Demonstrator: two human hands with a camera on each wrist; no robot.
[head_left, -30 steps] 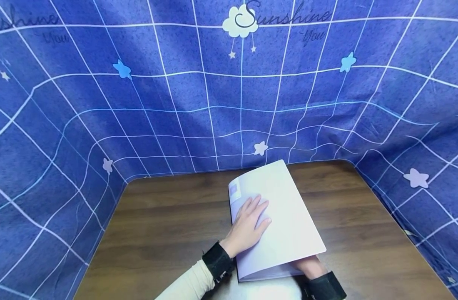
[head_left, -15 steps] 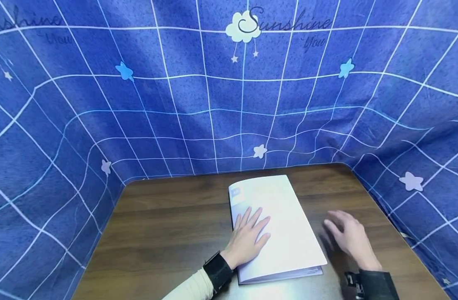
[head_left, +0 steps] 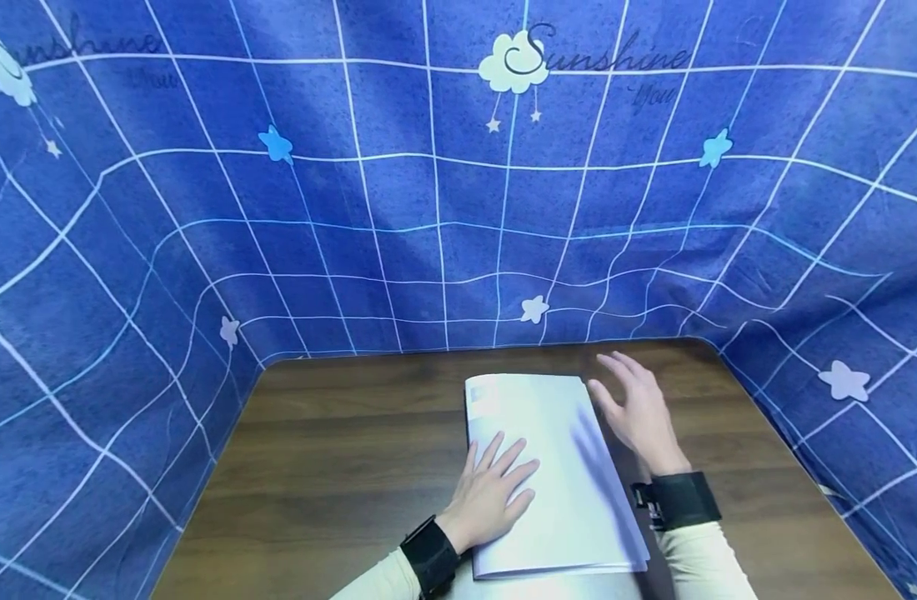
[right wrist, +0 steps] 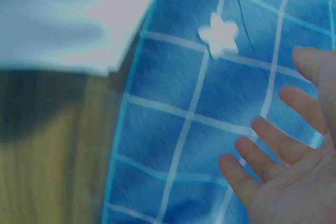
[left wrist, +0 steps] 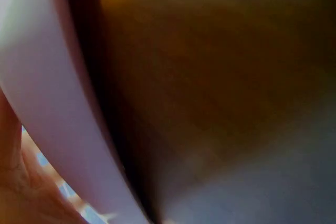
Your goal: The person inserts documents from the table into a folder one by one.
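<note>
A white folder (head_left: 559, 492) lies closed on the table, with a faint label near its upper left corner. My left hand (head_left: 487, 498) rests flat on its left side with the fingers spread. The left wrist view shows the folder's rounded left edge (left wrist: 68, 93) up close. Just beyond the folder's right edge, my right hand (head_left: 640, 412) is held up with the fingers extended, and its shadow falls across the cover. In the right wrist view this hand (right wrist: 294, 177) holds nothing, apart from the folder's corner (right wrist: 79, 30).
The dark wooden table (head_left: 353, 467) extends on both sides of the folder. A blue cloth (head_left: 398, 192) with white grid lines, stars and clouds hangs behind the table and along both sides.
My right hand came out from under the folder's cover, swung out right, then moved up beside the upper right edge. The raised cover has come down flat. My left hand stays on it.
</note>
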